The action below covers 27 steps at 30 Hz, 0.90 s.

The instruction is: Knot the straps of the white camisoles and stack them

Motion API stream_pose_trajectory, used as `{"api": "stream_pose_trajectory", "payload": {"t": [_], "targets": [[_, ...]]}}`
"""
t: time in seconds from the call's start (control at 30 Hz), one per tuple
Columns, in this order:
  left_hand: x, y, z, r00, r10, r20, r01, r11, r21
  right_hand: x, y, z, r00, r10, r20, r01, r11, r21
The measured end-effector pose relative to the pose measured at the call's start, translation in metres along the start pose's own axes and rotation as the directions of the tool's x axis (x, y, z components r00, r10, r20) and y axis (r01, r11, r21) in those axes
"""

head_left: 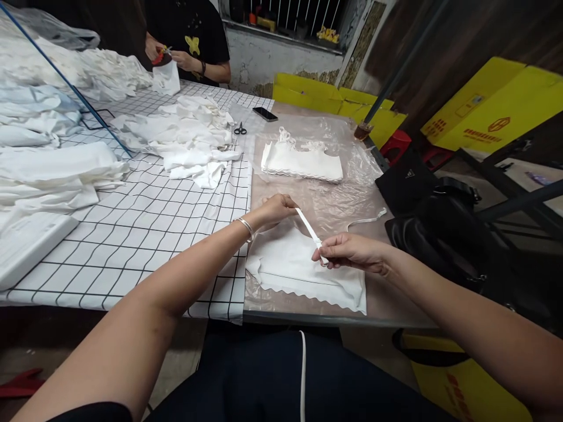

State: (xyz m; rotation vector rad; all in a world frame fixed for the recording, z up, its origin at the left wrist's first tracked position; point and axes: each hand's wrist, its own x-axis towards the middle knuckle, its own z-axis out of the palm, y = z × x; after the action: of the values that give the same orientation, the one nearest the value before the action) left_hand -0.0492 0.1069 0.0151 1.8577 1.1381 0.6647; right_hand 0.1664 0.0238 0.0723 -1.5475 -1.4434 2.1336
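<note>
Since the white garment (285, 258) on the near right of the table (379, 300) is probably super light, soft and floppy, I'd just grab its thin strap (307, 224), where the left hand (280, 208) pinches the far part and the right hand (345, 252) the near.

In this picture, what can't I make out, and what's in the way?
All in the head view:
Far end of the narrow white strap: hidden by the left grip.
Part of the white wavy-edged fabric piece: hidden behind the right grip.
Head of the black-shirted co-worker: cut off by the top edge.
Red lettering on the upper-right yellow cardboard box: too small and blurred.
</note>
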Motion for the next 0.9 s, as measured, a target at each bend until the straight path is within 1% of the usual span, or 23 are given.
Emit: {"api": "stream_pose_trajectory", "payload": {"t": [0.1,0.17,0.27,0.3,0.37,0.43,0.47,0.53,0.6,0.7,0.9], "targets": [[0.002,0.000,-0.006,0.998,-0.070,0.003,0.069,0.994,0.088,0.010,0.002,-0.001,0.999,0.021,0.031,-0.023,0.996,0.082],[-0.004,0.002,-0.014,0.995,-0.101,0.014,0.098,0.985,0.145,0.014,0.001,0.000,1.000,0.005,0.020,-0.009,0.986,0.164],[-0.029,0.006,-0.019,0.997,-0.066,-0.038,0.073,0.974,0.216,0.020,-0.001,-0.001,0.998,-0.019,-0.055,0.033,0.961,0.275],[-0.040,0.008,-0.017,0.997,-0.048,-0.054,0.060,0.967,0.246,0.022,-0.002,-0.001,0.996,-0.027,-0.085,0.051,0.954,0.295],[-0.062,0.010,-0.006,0.998,-0.037,-0.054,0.052,0.948,0.315,0.030,-0.001,-0.003,0.988,-0.060,-0.146,0.102,0.949,0.299],[-0.077,0.009,0.010,0.998,-0.050,-0.033,0.059,0.923,0.379,0.041,0.001,-0.003,0.967,-0.136,-0.216,0.188,0.952,0.243],[-0.082,0.008,0.018,0.998,-0.053,-0.033,0.062,0.913,0.404,0.047,0.003,-0.003,0.949,-0.188,-0.252,0.239,0.953,0.188],[-0.084,0.005,0.031,0.997,-0.061,-0.045,0.075,0.900,0.429,0.060,0.007,0.000,0.901,-0.304,-0.309,0.333,0.942,0.045],[-0.082,0.001,0.037,0.995,-0.085,-0.044,0.095,0.898,0.429,0.070,0.010,0.003,0.858,-0.399,-0.323,0.395,0.915,-0.083],[-0.079,-0.002,0.036,0.991,-0.132,-0.028,0.132,0.908,0.397,0.079,0.014,0.008,0.829,-0.474,-0.297,0.443,0.880,-0.169],[-0.085,-0.003,0.027,0.987,-0.153,-0.043,0.159,0.952,0.261,0.085,0.019,0.014,0.833,-0.517,-0.196,0.462,0.846,-0.267]]}}
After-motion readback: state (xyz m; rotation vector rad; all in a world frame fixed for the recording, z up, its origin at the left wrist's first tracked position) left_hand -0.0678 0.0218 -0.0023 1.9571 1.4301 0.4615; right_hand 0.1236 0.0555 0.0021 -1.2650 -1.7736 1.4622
